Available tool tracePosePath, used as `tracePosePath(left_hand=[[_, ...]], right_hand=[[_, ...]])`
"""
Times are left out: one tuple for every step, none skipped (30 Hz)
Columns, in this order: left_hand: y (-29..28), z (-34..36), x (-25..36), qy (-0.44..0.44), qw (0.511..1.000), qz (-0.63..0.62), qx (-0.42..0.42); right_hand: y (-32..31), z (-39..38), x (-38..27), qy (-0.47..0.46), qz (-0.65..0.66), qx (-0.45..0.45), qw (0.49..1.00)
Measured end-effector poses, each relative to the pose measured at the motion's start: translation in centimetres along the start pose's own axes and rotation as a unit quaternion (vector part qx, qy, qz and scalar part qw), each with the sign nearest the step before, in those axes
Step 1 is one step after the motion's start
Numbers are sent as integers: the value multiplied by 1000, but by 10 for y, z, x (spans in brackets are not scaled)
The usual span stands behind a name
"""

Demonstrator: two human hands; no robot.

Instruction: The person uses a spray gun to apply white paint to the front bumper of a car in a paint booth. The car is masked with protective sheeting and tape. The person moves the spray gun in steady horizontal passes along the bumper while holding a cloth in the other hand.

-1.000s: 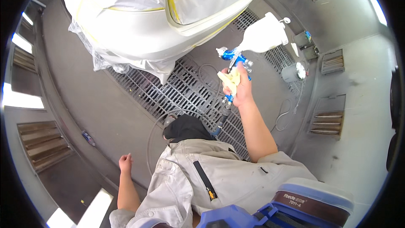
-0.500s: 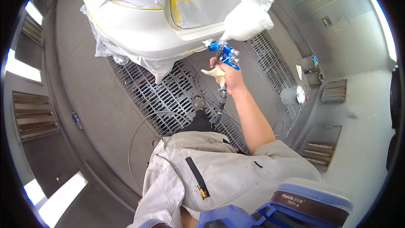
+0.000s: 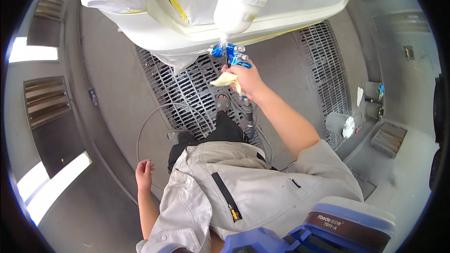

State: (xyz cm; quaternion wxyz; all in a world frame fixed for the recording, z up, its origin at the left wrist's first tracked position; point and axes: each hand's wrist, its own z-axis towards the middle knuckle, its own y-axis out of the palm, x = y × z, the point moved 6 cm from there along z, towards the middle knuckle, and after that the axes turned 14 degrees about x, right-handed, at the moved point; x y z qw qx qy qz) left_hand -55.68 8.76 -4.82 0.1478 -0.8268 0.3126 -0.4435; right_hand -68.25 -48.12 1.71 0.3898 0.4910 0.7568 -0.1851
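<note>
A blue spray gun (image 3: 228, 55) with a white paint cup (image 3: 236, 11) on top is held upright in my right hand (image 3: 246, 78), fingers wrapped round its handle. A cream cloth (image 3: 225, 80) is tucked in the same grip, its loose end hanging out. Just beyond the gun is a white car body panel (image 3: 201, 30), edged by masking film (image 3: 197, 4) and yellow tape. The gun's nozzle points left, along the panel. At my left side my left hand (image 3: 143, 172) hangs low with its fingers loosely bent, holding nothing that I can see.
An air hose (image 3: 138, 133) loops over the floor around my feet. Metal floor grating (image 3: 176, 96) runs beneath me, and a second grating (image 3: 326, 65) lies to the right. A bucket (image 3: 336, 122) stands by the right wall. A small bottle-like item (image 3: 93, 97) lies at the left.
The spray gun and my right hand have moved left in view, and the cup is now more upright. The car panel's view has shifted. My left hand has come into sight at lower left.
</note>
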Motion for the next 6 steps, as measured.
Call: tracePosePath(left_hand=[[4, -10, -1, -13, 1000, 22, 0], [9, -20, -5, -3, 1000, 28, -10], [12, -30, -15, -7, 999, 39, -19], [11, -39, -29, -20, 998, 58, -18], [5, -48, -48, -65, 994, 92, -15], [1, -56, -63, -68, 990, 121, -18]], right_hand=[[2, 2, 2, 80, 9, -87, 993], [0, 11, 0, 76, -6, -81, 994], [2, 22, -1, 3, 5, 8, 1000], [4, 30, -3, -22, -17, 7, 1000], [5, 38, -5, -45, -38, 8, 998], [3, 44, -3, 0, -51, -32, 998]])
